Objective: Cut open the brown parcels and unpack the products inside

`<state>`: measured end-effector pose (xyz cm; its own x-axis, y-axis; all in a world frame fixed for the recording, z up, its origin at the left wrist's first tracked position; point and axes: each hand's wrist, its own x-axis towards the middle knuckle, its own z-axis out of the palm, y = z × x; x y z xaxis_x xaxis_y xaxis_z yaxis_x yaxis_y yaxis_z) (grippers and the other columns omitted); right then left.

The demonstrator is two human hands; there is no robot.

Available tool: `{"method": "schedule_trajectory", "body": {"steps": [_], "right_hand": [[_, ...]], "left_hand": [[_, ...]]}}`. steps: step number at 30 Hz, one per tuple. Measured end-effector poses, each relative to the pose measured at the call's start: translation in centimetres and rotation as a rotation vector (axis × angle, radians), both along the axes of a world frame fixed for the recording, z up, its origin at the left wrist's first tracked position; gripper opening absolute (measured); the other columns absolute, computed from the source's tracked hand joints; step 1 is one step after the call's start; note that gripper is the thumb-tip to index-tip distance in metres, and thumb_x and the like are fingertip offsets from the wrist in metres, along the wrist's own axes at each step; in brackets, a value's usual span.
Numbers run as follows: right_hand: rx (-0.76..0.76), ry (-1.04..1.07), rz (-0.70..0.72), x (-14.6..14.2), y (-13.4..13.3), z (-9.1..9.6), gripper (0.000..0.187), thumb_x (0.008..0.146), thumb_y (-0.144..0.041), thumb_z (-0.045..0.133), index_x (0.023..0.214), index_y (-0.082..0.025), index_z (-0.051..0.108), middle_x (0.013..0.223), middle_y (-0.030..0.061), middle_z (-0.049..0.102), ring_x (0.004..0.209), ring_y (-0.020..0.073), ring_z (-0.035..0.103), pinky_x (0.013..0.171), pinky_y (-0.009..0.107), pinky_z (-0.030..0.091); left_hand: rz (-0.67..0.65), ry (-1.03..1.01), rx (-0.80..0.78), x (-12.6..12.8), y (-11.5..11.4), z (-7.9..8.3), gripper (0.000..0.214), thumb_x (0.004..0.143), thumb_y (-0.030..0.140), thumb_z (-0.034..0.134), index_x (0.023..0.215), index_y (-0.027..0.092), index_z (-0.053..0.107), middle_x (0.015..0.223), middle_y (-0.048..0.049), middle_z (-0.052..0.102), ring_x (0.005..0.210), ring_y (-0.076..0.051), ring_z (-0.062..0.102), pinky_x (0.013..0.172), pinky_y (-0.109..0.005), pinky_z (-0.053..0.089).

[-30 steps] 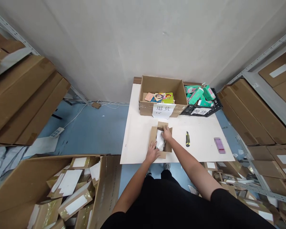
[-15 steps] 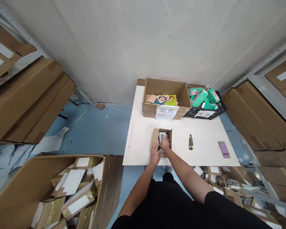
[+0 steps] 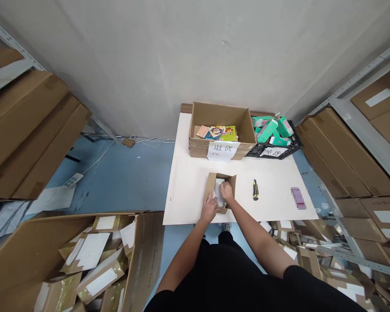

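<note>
A small open cardboard box (image 3: pixel 211 185) sits near the front edge of a white table (image 3: pixel 188 182). Inside it lies a white wrapped item (image 3: pixel 219 190). My right hand (image 3: pixel 227 191) reaches into the box with its fingers curled on the white item. My left hand (image 3: pixel 209 208) rests against the box's near left corner, fingers pressed on the cardboard.
A yellow-black utility knife (image 3: pixel 255 189) and a pink object (image 3: pixel 298 198) lie to the right on the table. At the back stand a large cardboard box (image 3: pixel 221 149) with colourful items and a black crate (image 3: pixel 263 149) of green boxes. Cartons of small parcels (image 3: pixel 87 255) and shelves flank me.
My right hand has shifted slightly within the box on the white item, from the far edge toward the middle. My left hand stays at the box's near corner. The view has swayed a little.
</note>
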<state>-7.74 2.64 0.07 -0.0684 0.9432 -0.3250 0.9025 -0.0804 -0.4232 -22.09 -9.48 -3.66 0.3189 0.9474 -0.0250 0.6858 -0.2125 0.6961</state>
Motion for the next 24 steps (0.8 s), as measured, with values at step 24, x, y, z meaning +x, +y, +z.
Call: {"method": "schedule_trajectory", "body": {"steps": [24], "right_hand": [[-0.187,0.026,-0.1,-1.0,4.0,-2.3,0.059,0.097,-0.033,0.06,0.153,-0.014,0.054,0.138,0.017,0.069,0.122,0.0271,0.07,0.103,0.033,0.054]], "left_hand": [[-0.16,0.135,-0.04,-0.7,2.4,1.0,0.016,0.089,0.034,0.082,0.093,0.024,0.071,0.135,-0.0103,0.075,0.168,-0.03,0.011,0.134,-0.06,0.016]]}}
